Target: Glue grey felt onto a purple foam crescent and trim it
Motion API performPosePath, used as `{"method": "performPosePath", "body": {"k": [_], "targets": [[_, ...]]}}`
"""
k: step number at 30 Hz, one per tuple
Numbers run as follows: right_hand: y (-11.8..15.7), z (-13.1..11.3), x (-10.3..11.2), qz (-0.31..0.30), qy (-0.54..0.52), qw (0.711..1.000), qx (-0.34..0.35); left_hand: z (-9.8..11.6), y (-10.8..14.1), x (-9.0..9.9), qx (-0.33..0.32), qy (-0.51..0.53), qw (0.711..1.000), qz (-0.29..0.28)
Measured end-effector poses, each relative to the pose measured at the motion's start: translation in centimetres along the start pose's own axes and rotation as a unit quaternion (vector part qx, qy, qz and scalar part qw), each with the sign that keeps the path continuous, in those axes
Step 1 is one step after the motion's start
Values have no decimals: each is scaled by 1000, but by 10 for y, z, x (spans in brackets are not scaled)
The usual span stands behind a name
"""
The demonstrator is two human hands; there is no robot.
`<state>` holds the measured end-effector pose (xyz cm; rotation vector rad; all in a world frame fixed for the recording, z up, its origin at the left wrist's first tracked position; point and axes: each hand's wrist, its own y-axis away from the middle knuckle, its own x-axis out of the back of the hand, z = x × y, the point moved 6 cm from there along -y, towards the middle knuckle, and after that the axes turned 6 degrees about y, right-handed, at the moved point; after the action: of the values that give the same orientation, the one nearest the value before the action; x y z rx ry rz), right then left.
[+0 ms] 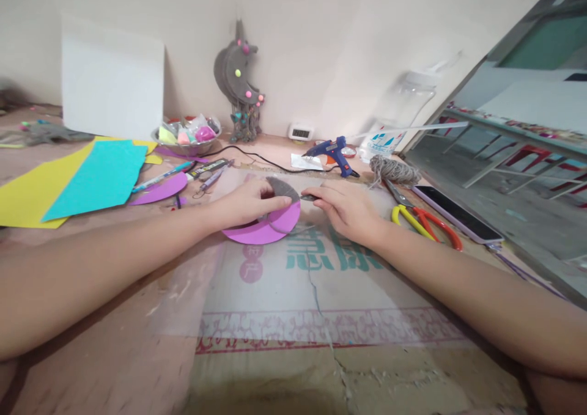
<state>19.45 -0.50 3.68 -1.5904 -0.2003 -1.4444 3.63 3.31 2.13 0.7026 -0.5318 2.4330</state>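
A purple crescent-shaped piece [261,233], its upper part wrapped in grey yarn [283,189], is held over the printed sheet. My left hand [245,202] grips it, with the thumb lying across the wrapped part and the other fingers partly hidden behind. Close by on the right, my right hand [346,210] pinches a short grey bit that looks like yarn beside the crescent's edge. A ball of grey yarn [395,172] lies beyond that hand, next to scissors [424,222] with yellow and orange handles.
A blue glue gun [337,155] stands by a small digital clock [300,132] and a clear bottle [398,118]. A phone [458,213] lies right. Yellow [32,189] and turquoise sheets [98,176], pens and a bowl [188,141] sit left. A grey crescent ornament [233,76] hangs behind.
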Motion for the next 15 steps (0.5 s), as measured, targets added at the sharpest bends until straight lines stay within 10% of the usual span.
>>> {"method": "performPosePath", "body": {"k": [15], "targets": [[0, 0, -2, -15, 38, 999, 14, 0, -1, 1, 3, 25, 1000, -12]]}}
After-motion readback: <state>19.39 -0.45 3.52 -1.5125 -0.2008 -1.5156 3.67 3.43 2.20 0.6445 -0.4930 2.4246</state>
